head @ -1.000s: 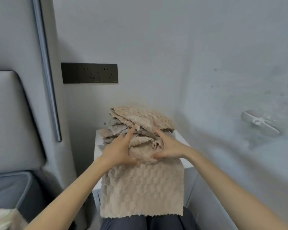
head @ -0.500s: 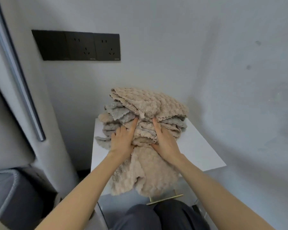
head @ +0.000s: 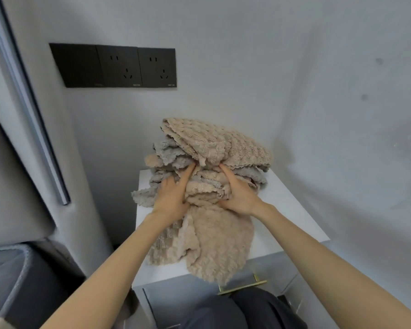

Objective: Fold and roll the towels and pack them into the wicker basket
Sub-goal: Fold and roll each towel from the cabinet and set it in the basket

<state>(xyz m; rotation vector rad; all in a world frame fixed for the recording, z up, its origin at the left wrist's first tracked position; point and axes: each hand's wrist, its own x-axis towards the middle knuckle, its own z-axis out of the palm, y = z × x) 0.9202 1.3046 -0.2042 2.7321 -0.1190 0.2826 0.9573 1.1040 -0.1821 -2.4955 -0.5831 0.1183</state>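
A tall, untidy pile of beige and grey towels (head: 214, 148) stands on a small white cabinet top (head: 285, 210). One beige towel (head: 214, 243) hangs crumpled from the pile's front over the cabinet's near edge. My left hand (head: 172, 198) and my right hand (head: 239, 194) hold the bunched upper part of this towel between them. Their fingers reach into the pile's layers, with the thumbs under the bunch. No wicker basket is in view.
The cabinet has a grey drawer front with a gold handle (head: 243, 287). A black socket panel (head: 114, 66) is on the wall behind. A wall stands close on the right. A padded grey headboard (head: 12, 176) and grey bedding (head: 14, 276) are on the left. My dark-trousered knees (head: 235, 312) are below.
The beige towel hung flat down the cabinet front a second ago; now it is crumpled and bunched against the pile. Both hands have pushed up and forward into the stack. The view has moved closer.
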